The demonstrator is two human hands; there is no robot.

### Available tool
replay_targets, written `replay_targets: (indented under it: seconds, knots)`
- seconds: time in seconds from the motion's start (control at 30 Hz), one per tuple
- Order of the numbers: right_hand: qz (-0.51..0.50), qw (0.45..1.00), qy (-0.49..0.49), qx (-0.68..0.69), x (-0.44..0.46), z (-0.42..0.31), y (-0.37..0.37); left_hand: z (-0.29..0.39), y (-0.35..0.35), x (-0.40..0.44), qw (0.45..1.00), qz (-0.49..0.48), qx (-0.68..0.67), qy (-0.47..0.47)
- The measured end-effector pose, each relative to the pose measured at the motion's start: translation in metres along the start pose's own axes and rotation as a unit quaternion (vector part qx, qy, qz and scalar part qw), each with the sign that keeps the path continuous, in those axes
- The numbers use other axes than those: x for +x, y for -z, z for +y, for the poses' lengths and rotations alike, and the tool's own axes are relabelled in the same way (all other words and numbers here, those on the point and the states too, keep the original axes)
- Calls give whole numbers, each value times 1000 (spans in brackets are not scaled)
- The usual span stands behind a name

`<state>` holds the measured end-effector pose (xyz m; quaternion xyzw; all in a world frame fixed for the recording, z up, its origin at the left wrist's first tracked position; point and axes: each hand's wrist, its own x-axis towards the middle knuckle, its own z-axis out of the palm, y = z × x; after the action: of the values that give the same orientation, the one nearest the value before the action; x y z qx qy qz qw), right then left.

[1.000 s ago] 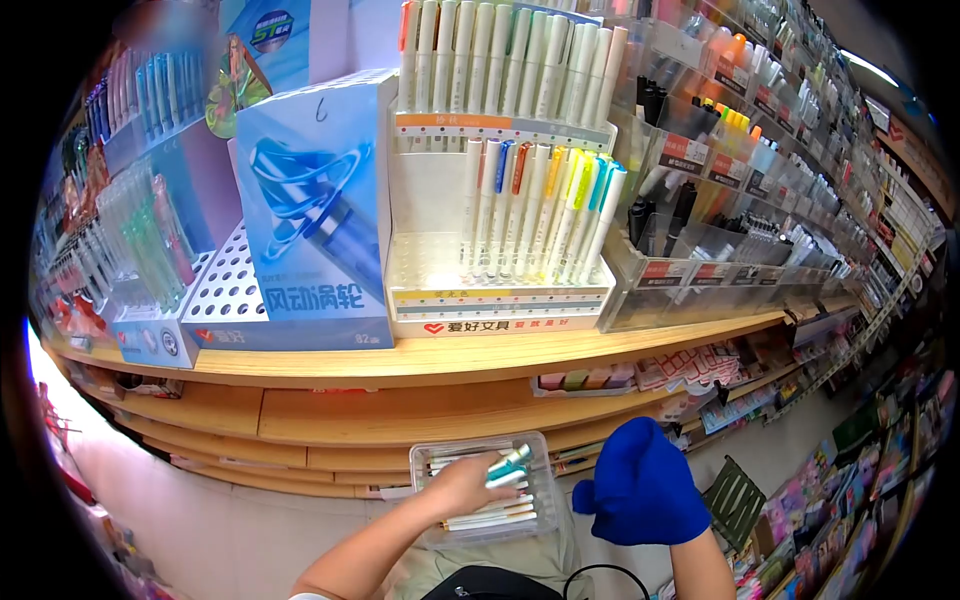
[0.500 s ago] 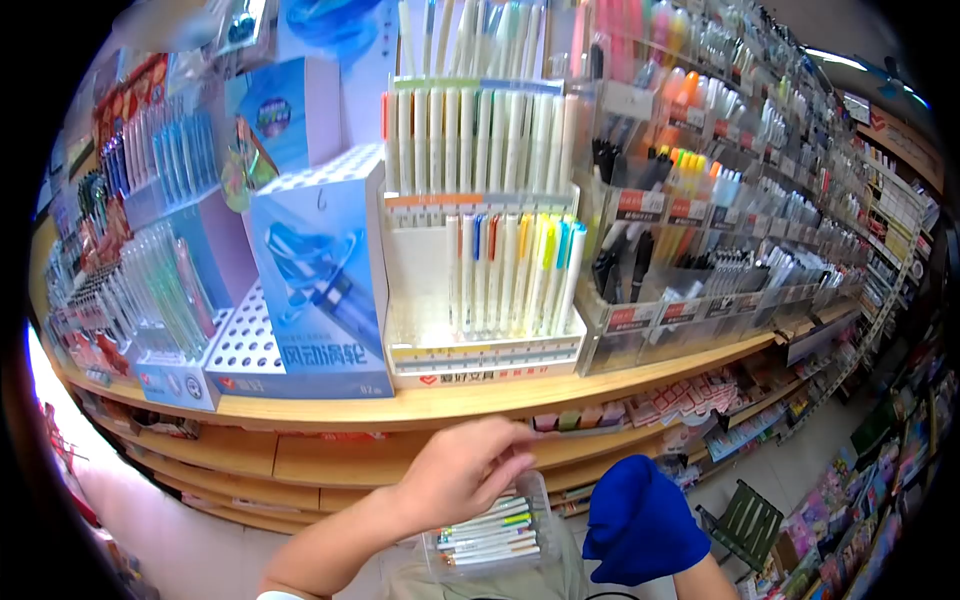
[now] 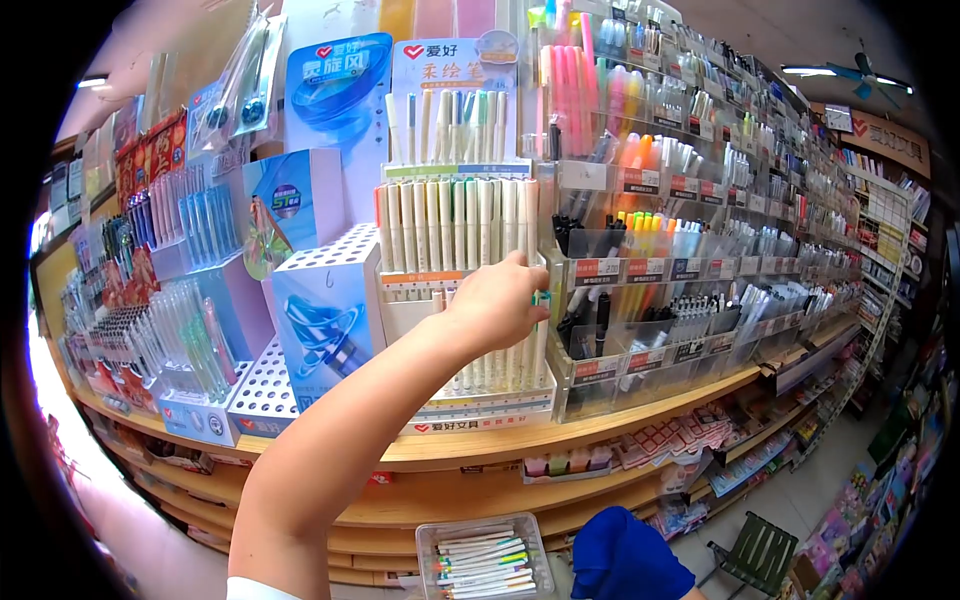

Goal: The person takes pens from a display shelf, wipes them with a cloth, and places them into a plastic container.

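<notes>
The left hand (image 3: 495,305) is in front of the pen rack (image 3: 520,418), at the right end of the lowest of its 3 rows. Its fingers are half curled about a teal-capped pen (image 3: 543,298); whether they grip it, I cannot tell. Below the pen rack, a clear box (image 3: 427,560) holds loose pens (image 3: 485,565). Below and right of the pen rack, a blue cloth (image 3: 630,555) hides the right hand, so its state cannot be told.

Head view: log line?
left hand: at white tiered pen rack, grip unclear; right hand: hidden by blue cloth; clear plastic box: slim white pens inside
</notes>
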<state>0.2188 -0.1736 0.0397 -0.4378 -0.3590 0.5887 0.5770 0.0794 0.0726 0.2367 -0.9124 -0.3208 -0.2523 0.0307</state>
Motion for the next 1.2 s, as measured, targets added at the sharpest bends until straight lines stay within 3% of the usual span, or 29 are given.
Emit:
replay_targets:
  seconds: [0.1,0.2,0.3,0.4,0.43,0.5,0.6,0.7,0.8,0.9,1.0,1.1,1.2]
  knots:
    - [70,968,-80,228,7,11,9,4,3,10,999,-27,46,-4]
    - [4,987,-54,150,5,17,20,3,6,14,998,-46,32,-36]
    - [8,986,-100,130,3,9,21,-4,5,19,994,-74,43,-65]
    - [-32,983,85,-157,5,13,18,-9,4,21,990,-87,49,-95]
    - [-24,998,18,-60,2,7,14,-9,4,20,989,-87,49,-106]
    - [-8,984,-113,135,-5,-10,4,-3,9,16,991,-123,-50,-30]
    - [1,995,-79,61,-6,-5,2,0,9,15,982,-139,-125,19]
    - [-42,989,33,-137,1,11,12,-4,6,19,978,-146,-146,19]
    - [-31,992,13,-120,-3,9,11,-4,10,20,976,-147,-160,28]
    - [-107,989,19,-102,-2,6,17,-4,14,20,975,-141,-170,32]
    - [-22,990,13,-137,-10,-4,5,-4,17,21,974,-150,-165,33]
    - [-9,996,-39,-83,-11,-8,3,0,18,22,977,-168,-134,20]
    - [1,972,-161,173,-6,-4,6,3,18,21,977,-180,-116,25]
